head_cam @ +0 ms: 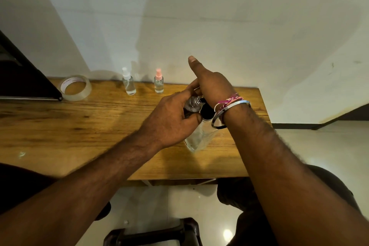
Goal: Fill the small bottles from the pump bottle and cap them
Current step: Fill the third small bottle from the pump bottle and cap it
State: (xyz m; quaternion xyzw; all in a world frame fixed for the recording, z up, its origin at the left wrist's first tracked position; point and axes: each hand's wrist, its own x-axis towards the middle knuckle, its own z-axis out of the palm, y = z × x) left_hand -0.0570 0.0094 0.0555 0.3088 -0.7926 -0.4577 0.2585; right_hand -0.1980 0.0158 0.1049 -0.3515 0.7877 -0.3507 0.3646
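Observation:
A clear pump bottle [199,138] with a black collar stands on the wooden table [79,126], right of centre. My left hand [171,120] grips a small clear bottle [192,104], tilted with its threaded neck toward the pump head. My right hand [207,84] lies over the pump head, thumb raised; the pump head and the fingers are hidden beneath the hand. At the back of the table stand two capped small bottles, one with a white spray cap [128,84] and one with a pink spray cap [159,84].
A roll of clear tape [75,88] lies at the back left beside a dark laptop-like object [24,78]. The table's right edge is just past my right wrist. A white wall rises behind. A dark stool [151,233] is below the table front.

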